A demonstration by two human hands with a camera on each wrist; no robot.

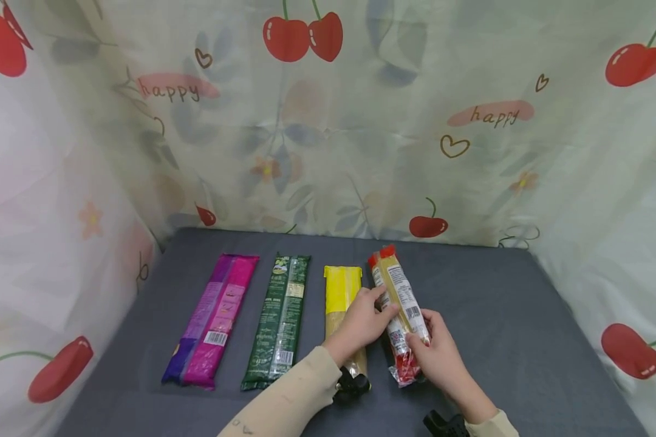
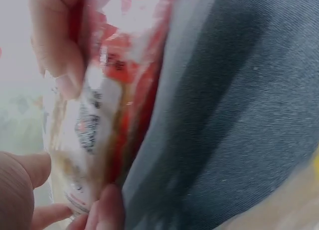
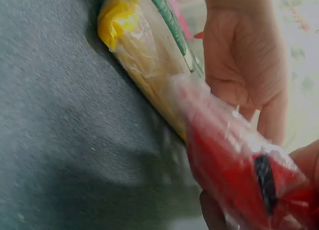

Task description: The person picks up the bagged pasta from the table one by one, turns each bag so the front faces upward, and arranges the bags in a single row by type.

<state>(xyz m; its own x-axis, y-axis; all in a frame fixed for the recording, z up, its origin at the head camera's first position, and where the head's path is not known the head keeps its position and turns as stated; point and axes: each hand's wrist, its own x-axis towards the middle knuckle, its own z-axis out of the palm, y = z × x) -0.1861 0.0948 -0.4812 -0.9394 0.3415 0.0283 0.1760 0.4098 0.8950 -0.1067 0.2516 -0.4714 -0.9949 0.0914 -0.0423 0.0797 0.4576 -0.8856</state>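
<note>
A long pack of dried noodles [image 1: 401, 285] with red ends and white printed labels lies slanted between both hands. My left hand [image 1: 363, 315] grips its left edge, thumb over the top, fingers at the side. At the near right, my right hand [image 1: 440, 352] holds the pack with the thumb on top and the fingers round the side and underneath. In the right wrist view the red end [image 3: 234, 155] points toward the yellow pack. The left wrist view shows fingers [image 2: 107, 210] pressed against the wrapper's edge.
Left of the held pack lies a yellow-topped noodle pack [image 1: 343, 288], partly covered by my left arm. Farther left are a green pack [image 1: 277, 318] and a pink and purple pack [image 1: 213, 321]. All rest on a dark grey tabletop [image 1: 497, 315], with cherry-printed curtains [image 1: 361, 121] around it.
</note>
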